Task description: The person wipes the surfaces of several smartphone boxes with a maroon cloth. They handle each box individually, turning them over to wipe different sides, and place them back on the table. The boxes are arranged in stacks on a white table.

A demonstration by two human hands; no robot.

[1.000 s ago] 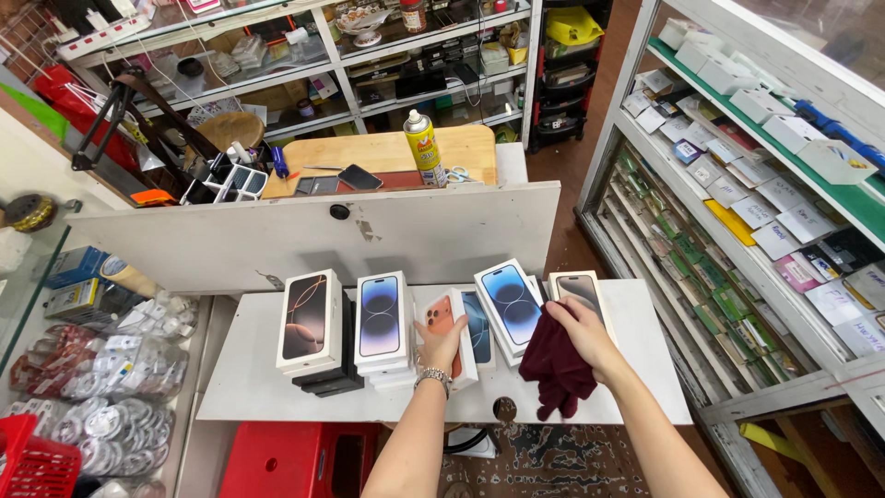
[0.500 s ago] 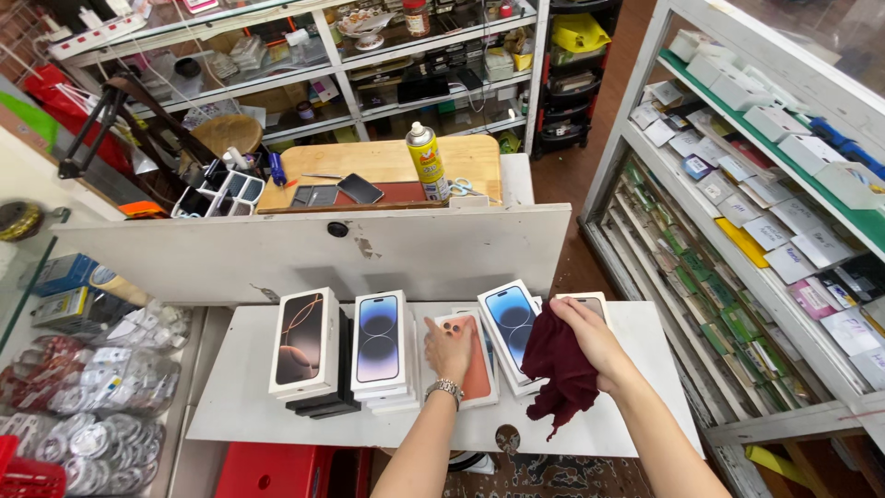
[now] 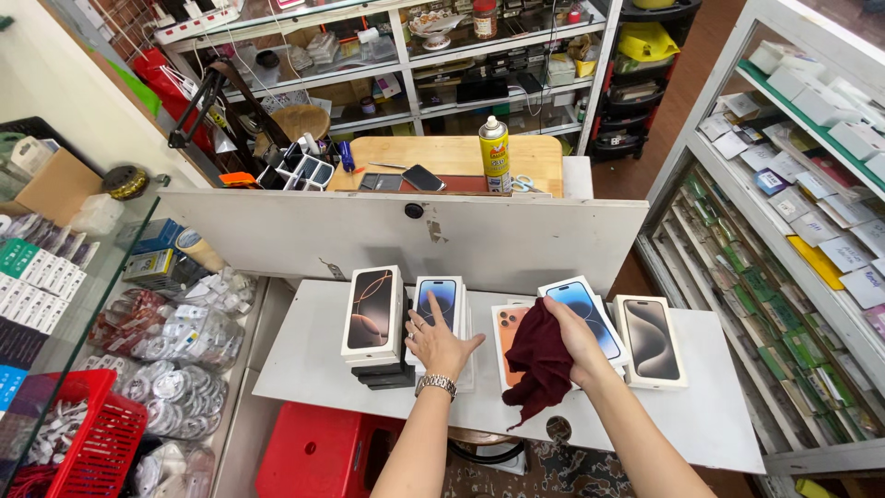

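Since half a second ago, the left hand [image 3: 436,342] has slid off the orange phone box [image 3: 510,343] and now lies flat, fingers spread and gripping nothing, on the blue-screened phone box [image 3: 439,305] beside it. Just right, the right hand [image 3: 573,337] clutches a maroon cloth [image 3: 538,362] bunched over the orange box on the white table [image 3: 728,424]. Farther back, a yellow spray can [image 3: 495,154] stands on the wooden counter [image 3: 442,152].
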